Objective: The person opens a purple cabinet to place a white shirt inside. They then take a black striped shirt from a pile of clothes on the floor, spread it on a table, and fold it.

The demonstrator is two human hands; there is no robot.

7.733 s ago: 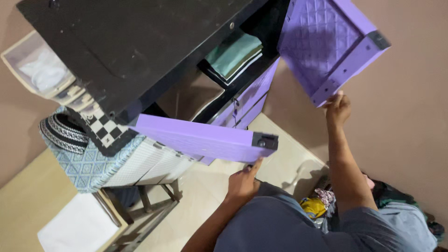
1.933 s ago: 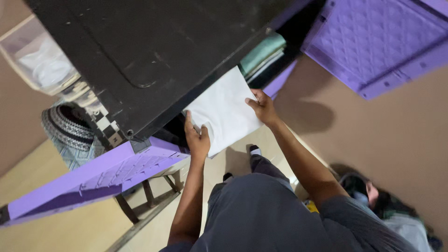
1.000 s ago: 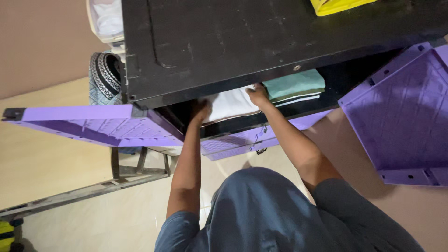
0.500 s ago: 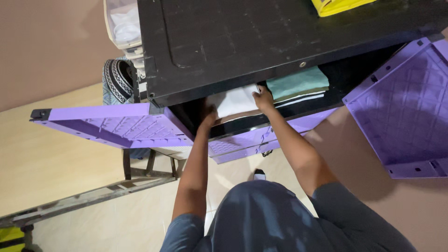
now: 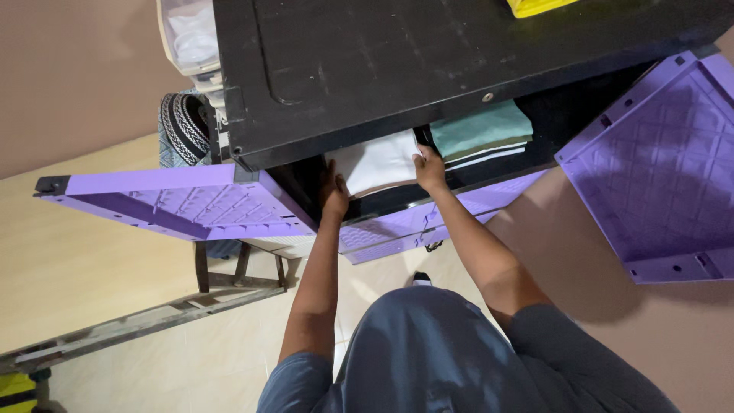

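Observation:
A folded white cloth point(image 5: 376, 162) lies on a shelf inside a black cabinet point(image 5: 397, 53) with purple doors. My left hand point(image 5: 334, 193) grips its left edge and my right hand point(image 5: 430, 170) holds its right edge. To the right of it on the same shelf sits a stack of folded clothes point(image 5: 482, 131) with a green piece on top. The left purple door point(image 5: 172, 200) and the right purple door point(image 5: 657, 164) both stand wide open. Below the shelf are purple drawer fronts point(image 5: 413, 226).
A yellow object point(image 5: 535, 6) lies on the cabinet top. Left of the cabinet stand a clear plastic drawer unit point(image 5: 187, 38) and a black-and-white woven basket point(image 5: 182, 122). A metal frame point(image 5: 153, 317) rests on the tiled floor at left.
Earlier both hands held the doors, then carried the folded white cloth up to the shelf. In the last second the cloth has gone onto the shelf and my hands have drawn back slightly along its edges.

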